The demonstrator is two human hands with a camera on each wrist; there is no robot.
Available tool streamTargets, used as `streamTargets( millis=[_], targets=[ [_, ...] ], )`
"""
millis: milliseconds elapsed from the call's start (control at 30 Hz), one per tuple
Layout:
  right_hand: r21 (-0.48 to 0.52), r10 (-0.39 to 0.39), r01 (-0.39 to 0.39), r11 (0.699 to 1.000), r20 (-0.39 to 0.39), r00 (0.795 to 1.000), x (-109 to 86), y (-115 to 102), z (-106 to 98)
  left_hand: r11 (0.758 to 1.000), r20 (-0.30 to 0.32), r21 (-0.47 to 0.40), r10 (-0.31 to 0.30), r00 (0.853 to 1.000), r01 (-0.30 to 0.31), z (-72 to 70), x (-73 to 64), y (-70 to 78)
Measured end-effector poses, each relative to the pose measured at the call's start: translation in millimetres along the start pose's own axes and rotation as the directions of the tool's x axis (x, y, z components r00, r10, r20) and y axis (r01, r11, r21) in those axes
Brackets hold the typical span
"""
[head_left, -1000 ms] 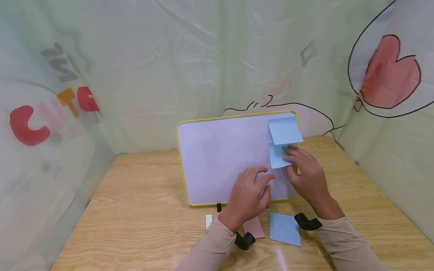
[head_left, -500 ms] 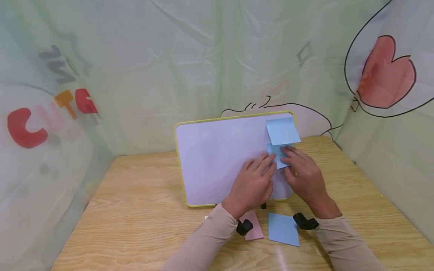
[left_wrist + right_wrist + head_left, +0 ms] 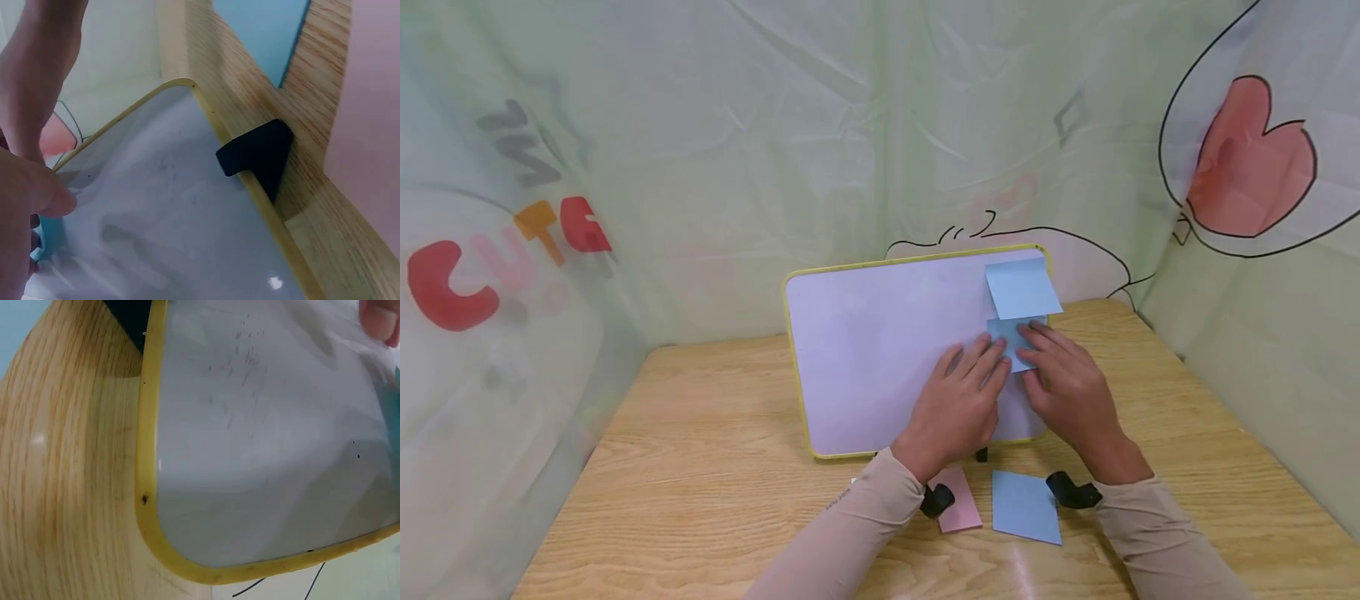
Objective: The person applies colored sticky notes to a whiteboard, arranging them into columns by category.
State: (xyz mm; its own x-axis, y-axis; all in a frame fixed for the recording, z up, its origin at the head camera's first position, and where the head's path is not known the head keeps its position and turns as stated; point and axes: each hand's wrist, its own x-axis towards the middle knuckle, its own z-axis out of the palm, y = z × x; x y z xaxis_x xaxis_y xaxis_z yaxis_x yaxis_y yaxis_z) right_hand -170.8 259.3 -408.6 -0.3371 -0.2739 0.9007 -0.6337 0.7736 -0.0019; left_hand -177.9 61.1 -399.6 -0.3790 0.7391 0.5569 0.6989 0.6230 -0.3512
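A white board (image 3: 865, 358) with a yellow frame leans on the table in the head view. Near its right side, one blue sticky note (image 3: 1024, 287) is on it, its lower edge standing off the surface. Just below is a second blue sticky note (image 3: 1009, 333), partly covered by both hands. My left hand (image 3: 958, 408) rests its extended fingertips on that lower note's left part. On the note's right part lie the fingers of my right hand (image 3: 1071, 387), its thumb beneath them near the note's bottom edge. In the left wrist view, a thumb (image 3: 53, 197) hovers over the board.
On the wooden table (image 3: 700, 500) in front lie a pink sticky note pad (image 3: 958, 504) and a blue sticky note pad (image 3: 1027, 508). A black stand foot (image 3: 259, 150) hooks the board's lower edge. Printed curtains (image 3: 737, 167) surround the table's back and sides.
My left hand has moved up and right from the bare board onto the lower blue note, its fingers straightening. My right hand has stayed on that note.
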Motion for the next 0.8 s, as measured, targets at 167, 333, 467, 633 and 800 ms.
streamTargets(
  millis=[167, 333, 467, 633, 800],
  targets=[
    [0.0, 0.004, -0.004, 1.0, -0.002, 1.0, 0.0, -1.6, 0.3, 1.0, 0.01, 0.012, -0.002, 1.0, 0.002, 2.8, -2.0, 0.8],
    [0.004, 0.025, -0.025, 1.0, 0.009, 1.0, -0.6, -1.6, -0.4, 1.0, 0.04, 0.004, -0.007, 0.999, 0.007, 5.2, -2.8, 2.6],
    [-0.009, 0.035, -0.035, 0.999, 0.019, 0.999, -0.5, -1.0, -0.9, 1.0, 0.062, 0.017, -0.008, 0.998, 0.007, 7.4, -3.1, 3.9],
    [-0.01, 0.04, -0.04, 0.999, -0.001, 0.999, 0.0, -0.2, -0.6, 0.999, 0.065, 0.038, -0.004, 0.998, 0.001, 9.3, -3.5, 5.0],
    [-0.004, 0.048, -0.048, 0.999, -0.026, 0.999, 0.4, -0.9, 0.8, 0.999, 0.061, 0.045, 0.0, 0.998, -0.003, 10.0, -4.8, 5.9]
  ],
)
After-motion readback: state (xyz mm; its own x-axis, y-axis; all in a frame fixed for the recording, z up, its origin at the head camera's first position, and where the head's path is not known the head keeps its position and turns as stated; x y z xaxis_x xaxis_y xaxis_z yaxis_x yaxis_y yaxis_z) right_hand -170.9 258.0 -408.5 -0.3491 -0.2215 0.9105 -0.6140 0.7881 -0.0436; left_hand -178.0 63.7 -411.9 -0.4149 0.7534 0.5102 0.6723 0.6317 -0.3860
